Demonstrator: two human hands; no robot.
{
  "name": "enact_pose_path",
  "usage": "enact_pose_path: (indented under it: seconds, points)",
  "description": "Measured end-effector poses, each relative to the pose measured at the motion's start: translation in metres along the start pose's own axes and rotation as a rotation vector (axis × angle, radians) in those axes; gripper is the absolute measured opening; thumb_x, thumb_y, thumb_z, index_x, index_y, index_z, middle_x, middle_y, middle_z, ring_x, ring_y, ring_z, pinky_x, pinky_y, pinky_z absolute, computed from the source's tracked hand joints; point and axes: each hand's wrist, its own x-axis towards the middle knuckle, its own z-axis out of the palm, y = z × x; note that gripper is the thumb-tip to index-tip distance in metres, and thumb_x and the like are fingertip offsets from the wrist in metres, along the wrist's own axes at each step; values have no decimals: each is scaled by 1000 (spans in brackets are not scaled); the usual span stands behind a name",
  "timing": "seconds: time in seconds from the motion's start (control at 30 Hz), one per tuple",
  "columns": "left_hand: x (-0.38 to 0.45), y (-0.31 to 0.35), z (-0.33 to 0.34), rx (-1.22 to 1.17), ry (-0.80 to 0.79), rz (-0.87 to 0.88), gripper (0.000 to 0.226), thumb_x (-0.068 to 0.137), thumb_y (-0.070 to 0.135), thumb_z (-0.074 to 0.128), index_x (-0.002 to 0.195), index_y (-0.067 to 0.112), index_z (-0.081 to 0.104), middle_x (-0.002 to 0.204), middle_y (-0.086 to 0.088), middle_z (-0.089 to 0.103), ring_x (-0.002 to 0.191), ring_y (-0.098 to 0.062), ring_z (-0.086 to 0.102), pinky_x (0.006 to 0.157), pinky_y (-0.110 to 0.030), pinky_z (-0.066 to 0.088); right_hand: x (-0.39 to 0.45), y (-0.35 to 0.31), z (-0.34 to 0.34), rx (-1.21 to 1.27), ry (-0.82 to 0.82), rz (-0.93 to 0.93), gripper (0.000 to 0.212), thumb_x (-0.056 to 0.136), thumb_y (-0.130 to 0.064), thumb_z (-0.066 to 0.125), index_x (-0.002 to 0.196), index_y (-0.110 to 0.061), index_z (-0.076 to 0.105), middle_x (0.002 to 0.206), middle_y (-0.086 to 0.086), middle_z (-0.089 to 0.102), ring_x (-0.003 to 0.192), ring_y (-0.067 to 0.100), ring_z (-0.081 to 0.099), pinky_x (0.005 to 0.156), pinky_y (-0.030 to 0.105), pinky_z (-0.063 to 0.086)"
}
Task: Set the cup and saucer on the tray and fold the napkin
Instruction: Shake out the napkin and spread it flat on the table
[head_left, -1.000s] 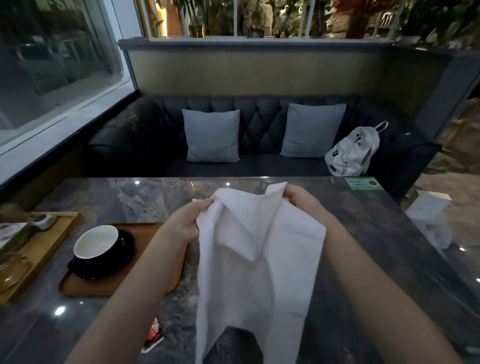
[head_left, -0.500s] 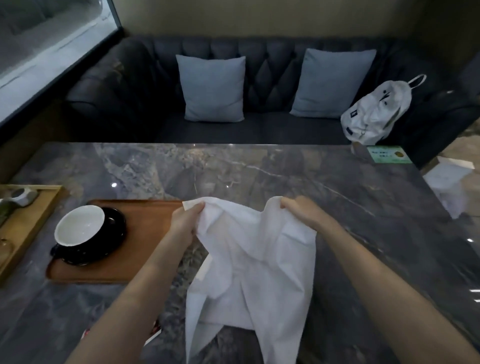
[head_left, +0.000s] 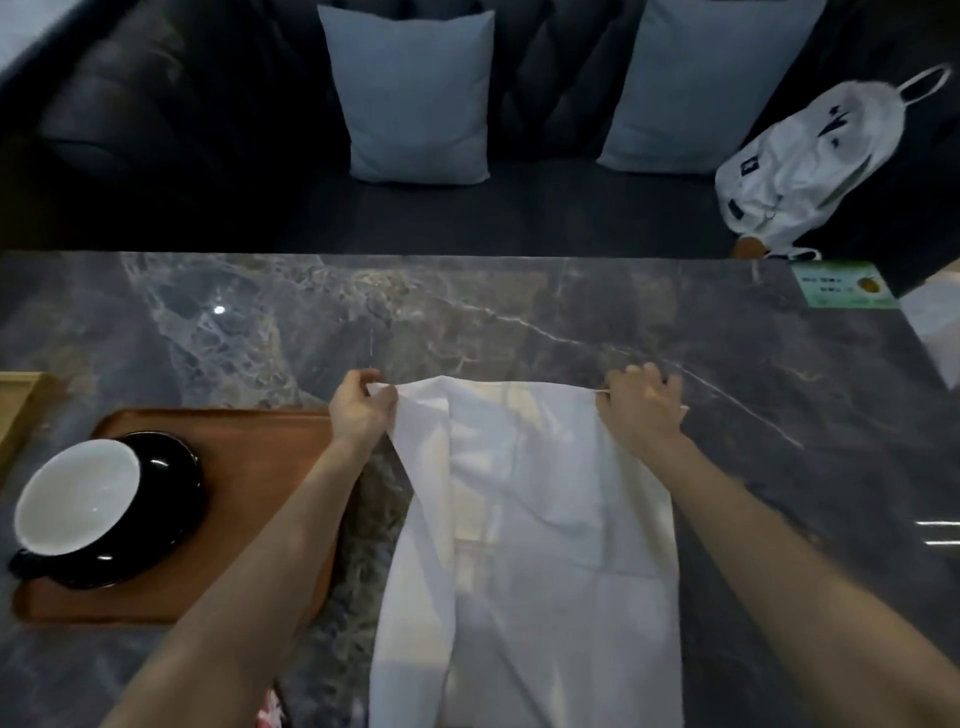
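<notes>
A white napkin (head_left: 540, 545) is stretched out over the grey marble table (head_left: 519, 322), its far edge held taut. My left hand (head_left: 361, 410) pinches its far left corner and my right hand (head_left: 641, 408) grips its far right corner. The cloth's left side is folded over on itself. To the left lies a brown tray (head_left: 260, 467). On it stands a black cup with a white inside (head_left: 78, 499) on a black saucer (head_left: 171, 478). My left forearm crosses over the tray's right end.
A wooden tray edge (head_left: 18, 410) shows at the far left. A green card (head_left: 841, 286) lies at the table's far right corner. Beyond the table is a dark sofa with two grey cushions (head_left: 415, 93) and a white bag (head_left: 810, 156). A red-and-white packet (head_left: 270, 712) lies by my left arm.
My hands have moved apart and down toward the table, pulling the napkin's top edge straight. The napkin went from hanging crumpled in the air to spread over the table. The view has tilted downward.
</notes>
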Motion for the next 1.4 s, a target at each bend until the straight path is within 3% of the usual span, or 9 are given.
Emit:
enact_pose_path:
  seconds: [0.17, 0.27, 0.43, 0.63, 0.73, 0.8, 0.87, 1.2, 1.4]
  points:
    - [6, 4, 12, 321, 90, 143, 40, 91, 10, 47, 130, 6, 42, 131, -20, 48, 120, -35, 43, 96, -41, 37, 13, -2, 19, -26, -37, 44, 31, 95, -22, 35, 118, -18, 55, 129, 7, 51, 122, 26, 38, 100, 40, 28]
    - [-4, -1, 25, 650, 88, 337, 45, 89, 19, 51, 131, 5, 41, 145, -21, 30, 134, -37, 23, 106, -48, 25, 6, -6, 27, 132, 90, 124, 30, 92, -19, 43, 120, -15, 53, 129, 9, 51, 122, 28, 38, 101, 40, 27]
    - [-64, -16, 74, 747, -118, 560, 51, 83, 25, 33, 116, -5, 58, 126, -27, 56, 116, -40, 54, 97, -47, 42, -44, -43, 53, 342, 322, 72, 36, 83, -15, 56, 117, -2, 57, 125, 22, 57, 120, 39, 49, 103, 45, 30]
    - [-103, -30, 111, 825, -222, 353, 62, 87, 37, 26, 128, -3, 49, 132, -24, 51, 123, -36, 49, 99, -49, 37, -74, -59, 85, 264, 19, 164, 71, 88, -53, 8, 147, -13, 9, 155, 18, 8, 143, 36, 2, 114, 50, -5]
    - [-94, -43, 103, 858, -190, 331, 74, 87, 47, 5, 145, 4, 17, 152, -22, 18, 141, -33, 16, 112, -40, 5, -74, -47, 94, 183, 47, 124, 71, 86, -60, -1, 145, -20, -1, 156, 14, 9, 144, 34, 4, 110, 51, -11]
    - [-87, -55, 97, 858, -165, 401, 75, 82, 50, -7, 146, 13, -4, 154, -12, -11, 142, -24, -12, 109, -35, -15, -71, -42, 93, 152, 24, 124, 71, 85, -61, 1, 145, -23, -2, 156, 12, 8, 144, 33, 3, 111, 53, -9]
    - [-84, -61, 87, 833, -136, 461, 73, 82, 52, -6, 146, 17, -5, 152, -7, -16, 136, -16, -22, 107, -33, -19, -68, -38, 90, 129, 17, 126, 74, 84, -61, 1, 147, -23, 2, 157, 12, 8, 144, 33, 3, 112, 56, -4]
    - [-75, -78, 62, 892, -196, 610, 59, 89, 44, 27, 143, 20, 30, 152, -10, 24, 139, -23, 18, 110, -37, 4, -53, -15, 82, 59, -39, 5, 79, 76, -61, -9, 147, -26, -3, 158, 8, -3, 144, 28, -5, 113, 54, -4]
    - [-40, -83, 39, 968, -289, 752, 59, 91, 50, 22, 141, 21, 33, 148, -9, 34, 135, -24, 33, 106, -37, 9, -51, -14, 80, 38, -90, 7, 68, 88, -57, 4, 147, -25, -9, 157, 8, -10, 144, 27, -10, 114, 51, -7]
